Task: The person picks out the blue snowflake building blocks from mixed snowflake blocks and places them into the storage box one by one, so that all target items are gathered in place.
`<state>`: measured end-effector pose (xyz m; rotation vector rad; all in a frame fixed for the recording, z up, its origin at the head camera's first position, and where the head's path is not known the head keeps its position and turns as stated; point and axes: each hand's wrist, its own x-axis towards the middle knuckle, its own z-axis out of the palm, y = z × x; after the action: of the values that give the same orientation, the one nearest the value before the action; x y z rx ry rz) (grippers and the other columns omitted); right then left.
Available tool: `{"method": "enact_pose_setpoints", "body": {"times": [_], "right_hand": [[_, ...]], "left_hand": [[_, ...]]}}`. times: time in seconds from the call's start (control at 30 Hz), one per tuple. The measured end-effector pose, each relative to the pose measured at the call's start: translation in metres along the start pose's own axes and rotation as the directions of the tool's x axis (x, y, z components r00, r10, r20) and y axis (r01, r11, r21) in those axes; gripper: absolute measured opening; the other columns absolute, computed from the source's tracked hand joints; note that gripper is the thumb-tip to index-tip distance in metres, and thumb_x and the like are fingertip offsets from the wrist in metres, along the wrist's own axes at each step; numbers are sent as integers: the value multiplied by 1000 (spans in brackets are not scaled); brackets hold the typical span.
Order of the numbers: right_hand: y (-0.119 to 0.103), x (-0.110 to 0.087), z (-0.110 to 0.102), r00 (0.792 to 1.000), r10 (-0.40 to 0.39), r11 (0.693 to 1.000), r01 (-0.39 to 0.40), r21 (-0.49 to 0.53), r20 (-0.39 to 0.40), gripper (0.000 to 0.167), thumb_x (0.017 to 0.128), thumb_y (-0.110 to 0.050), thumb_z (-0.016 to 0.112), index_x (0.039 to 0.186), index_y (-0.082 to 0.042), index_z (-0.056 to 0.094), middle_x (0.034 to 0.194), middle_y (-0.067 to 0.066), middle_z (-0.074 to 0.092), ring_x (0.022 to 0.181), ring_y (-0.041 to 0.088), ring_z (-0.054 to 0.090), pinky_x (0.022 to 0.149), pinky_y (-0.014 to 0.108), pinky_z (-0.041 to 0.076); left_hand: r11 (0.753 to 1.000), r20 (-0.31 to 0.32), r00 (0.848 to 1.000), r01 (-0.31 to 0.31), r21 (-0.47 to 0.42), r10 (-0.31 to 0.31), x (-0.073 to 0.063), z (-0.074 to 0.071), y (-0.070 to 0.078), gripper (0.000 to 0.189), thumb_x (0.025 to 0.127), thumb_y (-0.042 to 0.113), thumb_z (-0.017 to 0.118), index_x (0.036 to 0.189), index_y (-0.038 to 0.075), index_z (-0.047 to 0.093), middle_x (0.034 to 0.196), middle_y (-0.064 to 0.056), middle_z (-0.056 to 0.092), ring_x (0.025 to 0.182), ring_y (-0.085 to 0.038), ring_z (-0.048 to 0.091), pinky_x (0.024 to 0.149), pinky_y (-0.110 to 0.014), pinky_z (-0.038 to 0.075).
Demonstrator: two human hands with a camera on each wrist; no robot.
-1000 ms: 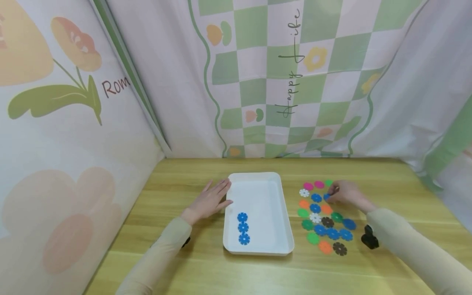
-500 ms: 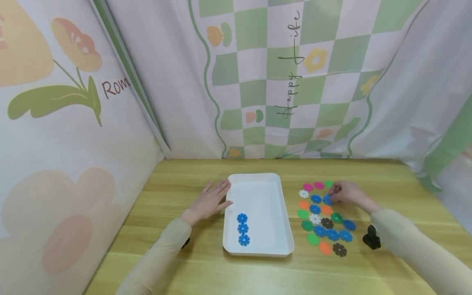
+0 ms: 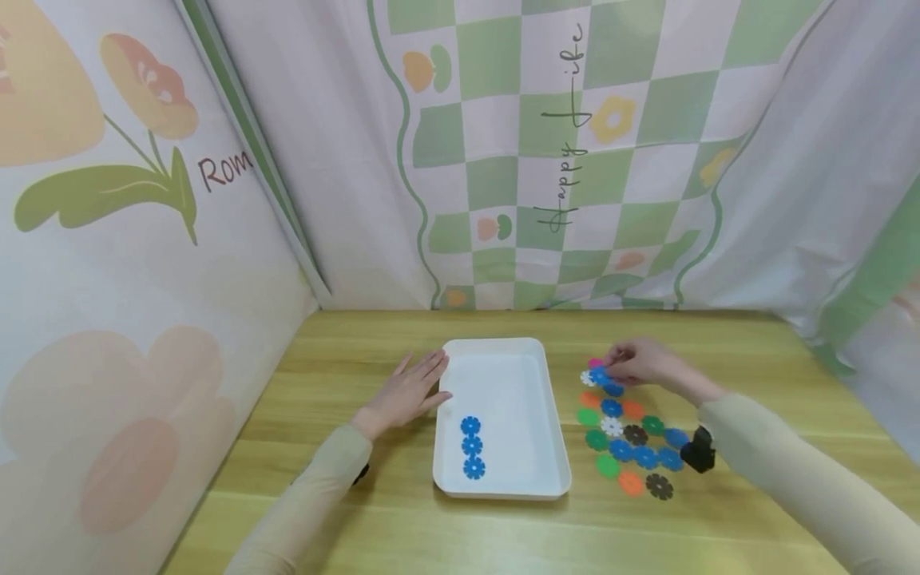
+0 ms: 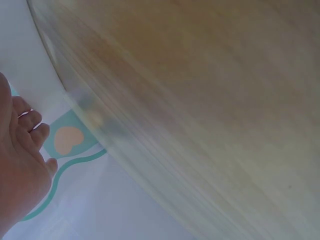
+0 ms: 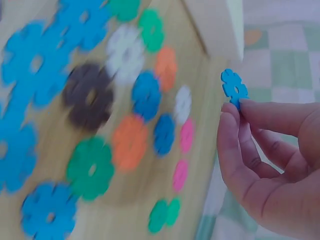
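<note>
Between thumb and fingertips my right hand pinches a blue notched plastic snowflake disc, held above the far end of the loose discs. In the right wrist view it is tilted and stands clear of the table. My left hand lies with straight fingers along the left rim of the white tray. Three blue discs stand in a column in the tray's near left part, joined or touching. The left wrist view shows only part of the left hand at the edge.
Right of the tray lie several loose discs, among them a white disc, a brown disc, an orange disc and a green disc. A row of blue discs lies there too. A checked curtain hangs behind the table.
My right hand has lifted the blue disc from the right side of the pile and moved it left, towards the tray. The left hand has stayed at the tray's rim.
</note>
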<state>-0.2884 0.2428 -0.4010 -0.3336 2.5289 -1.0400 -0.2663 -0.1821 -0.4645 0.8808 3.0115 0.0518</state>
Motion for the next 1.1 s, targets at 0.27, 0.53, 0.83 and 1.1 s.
{"method": "enact_pose_setpoints", "body": {"times": [0.27,0.53,0.83,1.1], "right_hand": [[-48,20,28,995,-59,995,52,83,86,23,96,-10,61,107,10,61,91,13,70,76,11,67,71,28,60],[-82,50,70,996,-43,999,40,38,84,12,93,-10,67,96,1,66,87,9,71,73,11,68,75,30,62],[-105,73,106,997,-17,999,20,-33,79,6,90,-6,69,91,0,67,85,9,71,68,12,67,67,26,61],[-114,83,131,997,11,997,-6,-75,72,5,89,-6,71,86,-4,68,80,6,70,64,11,66,63,24,60]], "left_hand": [[1000,2,1000,9,1,-9,-2,-1,-1,73,104,56,34,159,10,19,167,-5,18,155,-21,22,127,-52,14],[1000,9,1000,9,-27,-9,-2,-1,-2,73,104,56,34,159,10,18,167,-6,18,155,-24,22,127,-54,14],[999,6,1000,11,-33,-11,-1,-1,0,73,104,56,35,158,10,21,167,-6,19,155,-24,22,126,-55,15],[1000,15,999,29,-13,-28,3,2,0,73,103,58,33,159,12,20,167,-3,18,155,-22,21,127,-53,12]]}}
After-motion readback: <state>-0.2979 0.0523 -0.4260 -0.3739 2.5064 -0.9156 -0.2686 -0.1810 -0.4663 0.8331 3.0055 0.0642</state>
